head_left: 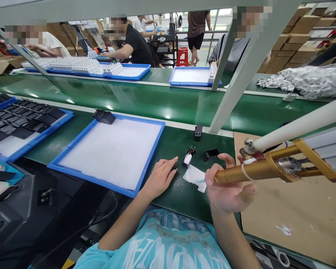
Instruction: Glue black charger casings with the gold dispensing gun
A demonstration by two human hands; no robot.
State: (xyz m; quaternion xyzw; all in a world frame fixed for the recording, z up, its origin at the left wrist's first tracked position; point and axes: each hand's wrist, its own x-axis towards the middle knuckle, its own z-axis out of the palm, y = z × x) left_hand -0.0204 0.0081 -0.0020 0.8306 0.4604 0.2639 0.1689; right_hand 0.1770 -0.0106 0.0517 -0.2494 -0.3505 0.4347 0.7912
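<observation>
My left hand (pixel 161 177) rests low over the green bench, fingers bent and thumb brought in around a small black part (pixel 175 169), mostly hidden. At the front end of a gold tube-shaped tool (pixel 246 172) is my right hand (pixel 226 186), its fingers curled round it and the thumb sticking out below. A thin pale blue tip (pixel 201 181) points left from that hand, above white paper (pixel 194 175). Between the hands lies an open black plug housing (pixel 189 157) with prongs and a white piece inside. Beyond it are a black plug casing (pixel 198 133) and an open black shell (pixel 211 154).
To the left, a blue-rimmed tray (pixel 149 158) carries black casings (pixel 104 116) at its far corner; another tray (pixel 58 121) holds several more. Cardboard (pixel 296 213) covers the bench at right. A slanted metal post (pixel 235 78) rises ahead. People work beyond the green conveyor (pixel 140 99).
</observation>
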